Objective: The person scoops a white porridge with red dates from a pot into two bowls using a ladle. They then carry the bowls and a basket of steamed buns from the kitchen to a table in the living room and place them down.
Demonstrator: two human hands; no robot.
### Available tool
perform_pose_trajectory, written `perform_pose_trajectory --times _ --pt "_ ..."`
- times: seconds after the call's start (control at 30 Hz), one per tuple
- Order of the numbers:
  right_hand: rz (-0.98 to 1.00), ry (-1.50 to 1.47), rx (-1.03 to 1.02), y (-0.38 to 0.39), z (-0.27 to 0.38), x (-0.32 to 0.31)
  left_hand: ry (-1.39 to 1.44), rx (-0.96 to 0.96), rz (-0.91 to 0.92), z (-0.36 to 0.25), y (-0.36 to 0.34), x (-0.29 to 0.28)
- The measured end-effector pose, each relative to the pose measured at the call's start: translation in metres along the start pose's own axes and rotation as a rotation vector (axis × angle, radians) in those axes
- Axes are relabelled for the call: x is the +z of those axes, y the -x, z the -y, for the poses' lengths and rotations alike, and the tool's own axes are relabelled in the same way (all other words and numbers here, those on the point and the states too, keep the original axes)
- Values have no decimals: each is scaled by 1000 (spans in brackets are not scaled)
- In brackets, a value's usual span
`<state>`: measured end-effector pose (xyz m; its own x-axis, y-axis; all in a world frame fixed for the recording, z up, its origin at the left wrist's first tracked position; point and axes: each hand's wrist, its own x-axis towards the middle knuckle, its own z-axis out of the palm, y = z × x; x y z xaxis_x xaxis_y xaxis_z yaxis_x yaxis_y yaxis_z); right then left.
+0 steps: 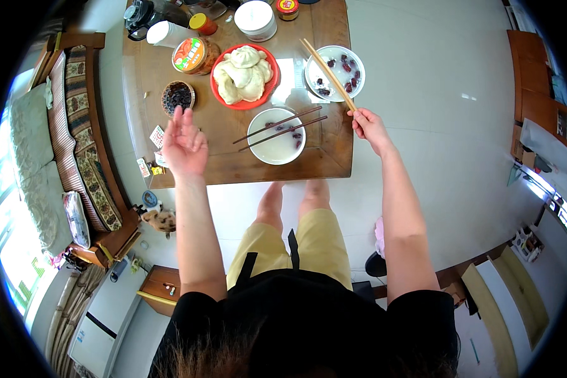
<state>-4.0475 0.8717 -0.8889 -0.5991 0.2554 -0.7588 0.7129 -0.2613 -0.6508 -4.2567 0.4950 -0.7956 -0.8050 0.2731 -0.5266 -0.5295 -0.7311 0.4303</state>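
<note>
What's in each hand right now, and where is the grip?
Right hand holds a pair of light wooden chopsticks, grip at their near end. Left hand is open, holding nothing.

two white bowls (276, 136), two chopstick pairs (277, 129), one red plate (244, 101)

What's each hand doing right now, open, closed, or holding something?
Left hand: open, fingers spread, holding nothing, raised above the wooden table.
Right hand: closed on a pair of light wooden chopsticks.
</note>
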Motion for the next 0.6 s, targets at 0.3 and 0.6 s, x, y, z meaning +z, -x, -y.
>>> perform_pose_trajectory --times 0.3,0.6 --pt "-70 -245 98 13 16 10 -78 -58 -40 31 29 11" --pt "-449 -292 2 126 -39 -19 -528 -189 -2 64 78 53"
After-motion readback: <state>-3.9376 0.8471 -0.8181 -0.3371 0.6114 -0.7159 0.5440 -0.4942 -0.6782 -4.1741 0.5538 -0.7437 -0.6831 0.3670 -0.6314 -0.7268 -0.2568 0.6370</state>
